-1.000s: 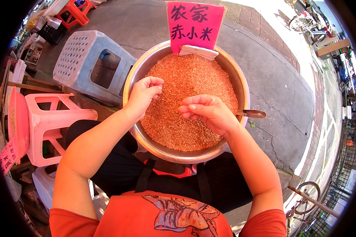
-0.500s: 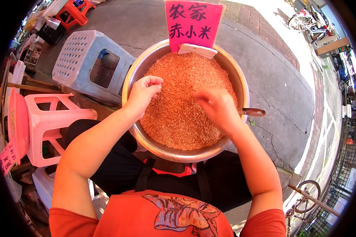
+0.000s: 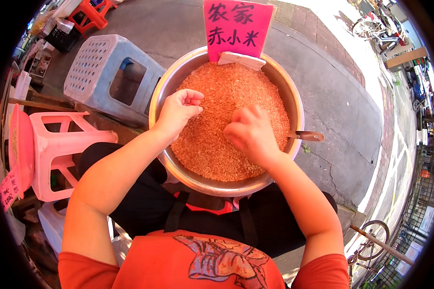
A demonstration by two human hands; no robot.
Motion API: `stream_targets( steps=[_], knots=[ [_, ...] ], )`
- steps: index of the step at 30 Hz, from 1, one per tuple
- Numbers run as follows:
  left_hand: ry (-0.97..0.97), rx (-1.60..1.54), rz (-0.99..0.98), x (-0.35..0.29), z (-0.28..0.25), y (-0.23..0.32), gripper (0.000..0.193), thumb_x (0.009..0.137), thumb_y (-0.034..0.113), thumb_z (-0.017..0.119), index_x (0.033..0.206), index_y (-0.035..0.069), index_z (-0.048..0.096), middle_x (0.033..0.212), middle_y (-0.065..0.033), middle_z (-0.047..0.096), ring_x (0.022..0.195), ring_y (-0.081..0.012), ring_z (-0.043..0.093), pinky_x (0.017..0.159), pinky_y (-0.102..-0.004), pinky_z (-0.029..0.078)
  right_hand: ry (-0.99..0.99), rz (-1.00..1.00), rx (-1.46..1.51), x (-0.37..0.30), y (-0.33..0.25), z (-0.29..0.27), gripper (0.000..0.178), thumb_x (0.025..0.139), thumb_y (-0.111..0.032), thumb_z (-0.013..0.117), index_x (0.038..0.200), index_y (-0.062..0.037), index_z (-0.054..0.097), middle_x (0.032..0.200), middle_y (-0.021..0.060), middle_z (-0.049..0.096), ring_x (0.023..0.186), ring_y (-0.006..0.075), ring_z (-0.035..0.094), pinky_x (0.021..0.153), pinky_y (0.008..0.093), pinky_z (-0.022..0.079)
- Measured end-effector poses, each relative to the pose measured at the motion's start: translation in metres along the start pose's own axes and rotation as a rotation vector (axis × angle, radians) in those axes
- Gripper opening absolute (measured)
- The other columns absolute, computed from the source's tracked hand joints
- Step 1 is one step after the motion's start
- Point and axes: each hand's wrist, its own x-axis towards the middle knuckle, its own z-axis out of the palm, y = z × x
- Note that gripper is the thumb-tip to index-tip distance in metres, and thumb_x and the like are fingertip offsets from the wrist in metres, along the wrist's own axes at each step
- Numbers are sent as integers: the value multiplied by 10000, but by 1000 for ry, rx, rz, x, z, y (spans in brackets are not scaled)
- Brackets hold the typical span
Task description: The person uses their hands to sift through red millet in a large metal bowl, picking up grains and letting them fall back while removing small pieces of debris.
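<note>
A wide metal basin [image 3: 298, 108] full of reddish-brown rice grains [image 3: 212, 154] stands before me, between my knees. Over the left part of the rice is my left hand [image 3: 177, 114], its fingers curled inward and the thumb a little off them; what lies inside the curl is hidden. My right hand [image 3: 250, 132] hovers at the right of the middle, knuckles up, thumb and fingers drawn together and slightly blurred. Anything pinched there is too small to make out. A scoop's brown handle [image 3: 309, 136] juts over the basin's right rim. At the far rim rises a pink sign [image 3: 236, 26] in a pale holder [image 3: 241, 60].
To the left stand a grey-blue plastic stool [image 3: 94, 67] and a pink stool [image 3: 58, 144], with a pink tub [image 3: 21, 144] beside it. A red stool [image 3: 89, 17] is at the far left. Bicycles [image 3: 371, 241] are at the right, past the grey pavement [image 3: 342, 111].
My right hand has shifted a little left and turned its knuckles up over the rice. My left hand stays nearly in place, its thumb now farther from the fingers.
</note>
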Motion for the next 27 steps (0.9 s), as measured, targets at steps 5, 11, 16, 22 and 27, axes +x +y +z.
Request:
stream_targets(
  steps=[5,11,16,22,27],
  knots=[
    [17,-1,0,2,-1,-3,235,759,-28,622,991,7,603,896,-21,558,852,-98,528,765,-221,445,-178,-97,-101,-11,-9,27,66,669,-139,624,724,-152,590,878,19,500,888,228,472,783,372,376],
    [26,-13,-13,-1,-9,-2,220,784,-2,606,1004,5,600,893,-20,560,832,-88,524,738,-217,440,-196,-59,-179,-9,-7,38,34,685,-140,606,710,-145,583,871,19,498,880,217,469,788,354,362],
    [25,-18,-27,-2,-8,1,208,796,16,596,1003,1,597,882,-14,562,766,-69,515,653,-202,418,-154,-36,-117,-7,-6,36,63,673,-136,656,708,-133,603,872,20,521,888,222,476,799,362,369],
    [21,-14,-27,-3,-11,-1,210,799,26,589,1006,-2,596,884,-16,565,773,-75,522,670,-203,422,-42,72,92,-1,-7,19,97,737,-153,681,712,-91,611,852,37,547,875,249,484,797,382,380],
    [33,48,-18,-3,-10,-3,230,810,55,596,1033,1,582,897,-20,573,820,-93,522,741,-223,413,94,113,90,8,9,4,116,810,-161,629,762,-66,583,838,85,538,843,295,478,763,404,382]
  ],
)
